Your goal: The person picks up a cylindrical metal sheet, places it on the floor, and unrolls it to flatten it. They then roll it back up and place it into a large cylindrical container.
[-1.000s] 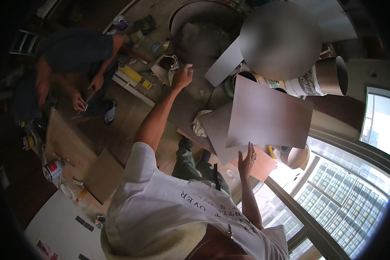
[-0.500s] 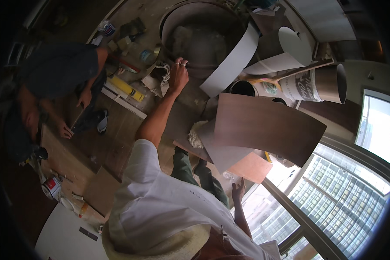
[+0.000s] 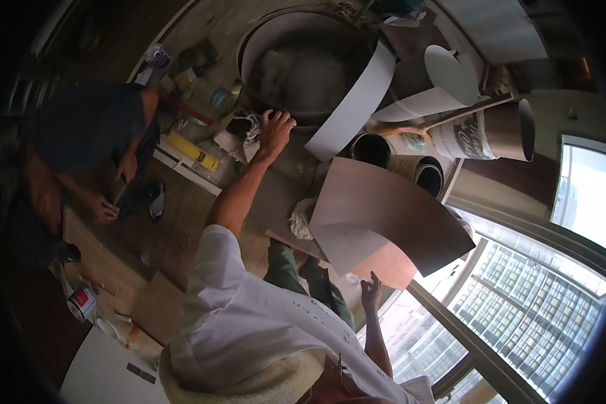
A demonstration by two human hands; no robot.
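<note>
My left hand [image 3: 275, 133] reaches forward with its fingers bent over the near rim of a large round brown tub [image 3: 246, 64]. Greyish material, too dim to name, lies inside the tub. Along the tub's right side stands a curved white strip [image 3: 357, 101]. My right hand [image 3: 370, 293] is open, fingers apart, with nothing visible in it. It is nearest to a pinkish-brown panel [image 3: 390, 264] and a bent brown sheet [image 3: 390, 202]; no contact with either is clear. A crumpled pale cloth [image 3: 301, 219] lies beside the sheet.
Another person [image 3: 91, 121] crouches at left, hands on a small piece. Dark buckets [image 3: 429, 176], a broom [image 3: 431, 128] and rolled sheets [image 3: 451, 74] crowd the right. A yellow level [image 3: 192, 149] and a cloth bag [image 3: 239, 138] lie near my left arm. Windows [image 3: 532, 289] are lower right.
The bent brown sheet has swung left and downward, uncovering a dark bucket behind it. My left hand stays at the tub's rim, its fingers more spread. The whole view has shifted slightly.
</note>
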